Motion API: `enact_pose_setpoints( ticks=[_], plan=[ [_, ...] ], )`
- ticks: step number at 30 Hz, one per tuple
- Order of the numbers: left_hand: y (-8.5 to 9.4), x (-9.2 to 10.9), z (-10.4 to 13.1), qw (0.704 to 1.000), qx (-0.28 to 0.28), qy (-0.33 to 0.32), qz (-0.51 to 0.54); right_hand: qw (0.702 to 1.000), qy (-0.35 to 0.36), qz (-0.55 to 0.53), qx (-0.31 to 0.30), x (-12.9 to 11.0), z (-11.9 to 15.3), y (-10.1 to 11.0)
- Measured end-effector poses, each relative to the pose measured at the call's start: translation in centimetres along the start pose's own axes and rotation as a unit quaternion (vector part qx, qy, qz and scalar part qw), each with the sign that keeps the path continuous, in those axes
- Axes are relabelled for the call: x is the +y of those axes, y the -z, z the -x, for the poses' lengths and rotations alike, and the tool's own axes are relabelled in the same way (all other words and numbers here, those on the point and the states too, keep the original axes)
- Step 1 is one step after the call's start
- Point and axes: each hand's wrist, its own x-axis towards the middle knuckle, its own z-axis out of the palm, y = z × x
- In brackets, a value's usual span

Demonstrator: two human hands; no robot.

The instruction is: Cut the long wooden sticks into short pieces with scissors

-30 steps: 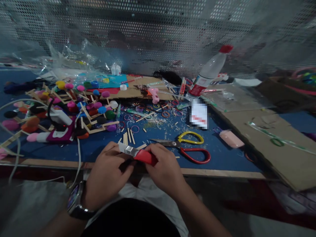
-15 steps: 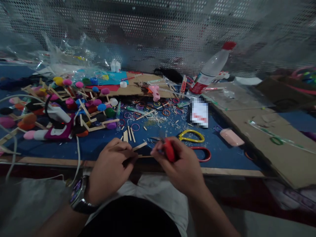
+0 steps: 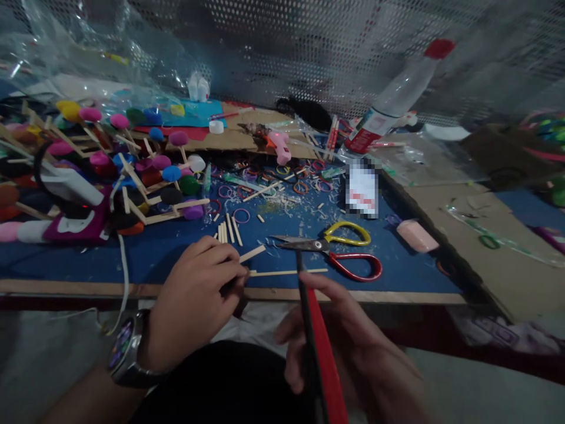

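One red-and-black cutter (image 3: 322, 347), long and slim, tip dark

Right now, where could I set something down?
Bare blue tabletop lies between the red scissor handle and pink block, and between the white cord and left hand. Coloured balls crowd the left; rubber bands the middle.

1. Two bare hands: left hand (image 3: 198, 297) and right hand (image 3: 348, 330).
2. One red-and-black utility knife (image 3: 324, 353).
3. One long thin wooden stick (image 3: 276, 273).
4. About four short wooden sticks (image 3: 230, 228), grouped.
5. One pair of scissors (image 3: 318, 245).
6. One plastic bottle (image 3: 375, 123).
7. One pink glue gun (image 3: 279, 147).
8. One wristwatch (image 3: 123, 350).
9. More than fifteen coloured knobs (image 3: 189, 185).
10. Many coloured bands (image 3: 241, 222), too jumbled to count.
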Motion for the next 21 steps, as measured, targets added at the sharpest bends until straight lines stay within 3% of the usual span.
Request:
enact_pose_setpoints(
  ticks=[4,8,11,14,19,21],
  plan=[
    [-0.1,-0.1,0.0,1.000,-0.009,0.001,-0.002,0.999,-0.010,0.046,0.018,0.9,-1.0,-0.5],
    [-0.4,-0.2,0.0,1.000,-0.005,0.002,-0.002,0.989,0.101,0.073,0.081,1.9,-2.2,-1.4],
    [-0.6,-0.4,0.1,1.000,-0.002,-0.002,0.001,0.963,0.178,0.165,0.118,2.6,-2.9,-1.4],
    [-0.7,-0.5,0.1,1.000,-0.003,0.003,0.011,0.891,0.231,0.349,0.176,3.3,-3.7,-0.9],
    [-0.5,-0.3,0.0,1.000,-0.010,0.014,0.024,0.689,0.304,0.617,0.226,3.7,-4.9,-0.9],
    [-0.4,-0.3,0.0,0.999,-0.021,0.016,0.031,0.665,0.317,0.647,0.198,3.6,-5.1,-1.3]
  ],
)
